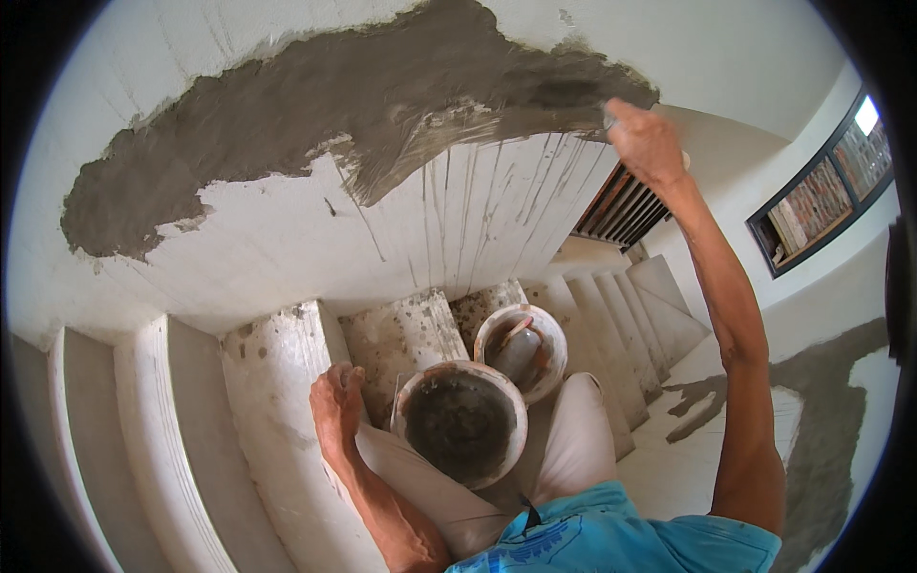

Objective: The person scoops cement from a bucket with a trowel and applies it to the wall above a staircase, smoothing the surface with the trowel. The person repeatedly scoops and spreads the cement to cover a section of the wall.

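High on the white wall, my right hand (650, 145) is closed at the right end of a band of wet grey plaster (382, 81). A small shiny edge shows beside its fingers and a pale end behind the hand; motion blur hides what it holds. My left hand (337, 401) lies by my left knee, fingers curled in, with nothing showing in them. Between my legs stands a bucket (519, 420) holding dark grey mortar (458, 422). Just beyond it sits a second pale bucket (557, 377) with a rounded clear object and a reddish piece inside.
Stair steps (272, 382) run down to both sides of me, spattered with mortar near the wall. A dark slatted grille (621, 207) and a dark-framed window (817, 205) are at the right. More grey plaster (826, 411) covers the wall at lower right.
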### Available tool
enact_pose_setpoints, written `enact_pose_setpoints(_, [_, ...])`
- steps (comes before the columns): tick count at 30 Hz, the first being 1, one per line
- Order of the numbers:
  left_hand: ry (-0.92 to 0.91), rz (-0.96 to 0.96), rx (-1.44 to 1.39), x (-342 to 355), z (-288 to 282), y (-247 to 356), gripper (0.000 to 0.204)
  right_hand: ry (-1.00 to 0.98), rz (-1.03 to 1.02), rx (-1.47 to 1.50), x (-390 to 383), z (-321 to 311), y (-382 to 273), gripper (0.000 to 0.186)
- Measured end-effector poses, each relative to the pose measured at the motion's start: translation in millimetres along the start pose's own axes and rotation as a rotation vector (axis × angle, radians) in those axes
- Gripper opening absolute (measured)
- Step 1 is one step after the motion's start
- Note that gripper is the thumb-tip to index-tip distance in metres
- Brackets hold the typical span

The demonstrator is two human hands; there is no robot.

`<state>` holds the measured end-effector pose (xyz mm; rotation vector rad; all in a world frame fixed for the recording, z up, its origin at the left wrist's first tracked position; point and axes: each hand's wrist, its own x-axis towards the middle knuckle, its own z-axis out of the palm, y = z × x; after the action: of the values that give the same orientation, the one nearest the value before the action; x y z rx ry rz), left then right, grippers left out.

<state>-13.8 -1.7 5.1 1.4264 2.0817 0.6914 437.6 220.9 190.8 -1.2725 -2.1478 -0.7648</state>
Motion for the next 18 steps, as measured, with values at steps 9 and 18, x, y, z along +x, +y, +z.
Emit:
enact_pose_setpoints(9, [-0.004,-0.005,-0.007,-1.1,0.4,-3.7,0.034,0.025,0.022,0.023,2.6,4.0,-7.8,0.007])
enact_pose_setpoints(18, [-0.002,0.006,0.001,1.1,4.4,-4.2,0.033,0.052,0.096,-0.004,-2.7,0.1,-13.0,0.008])
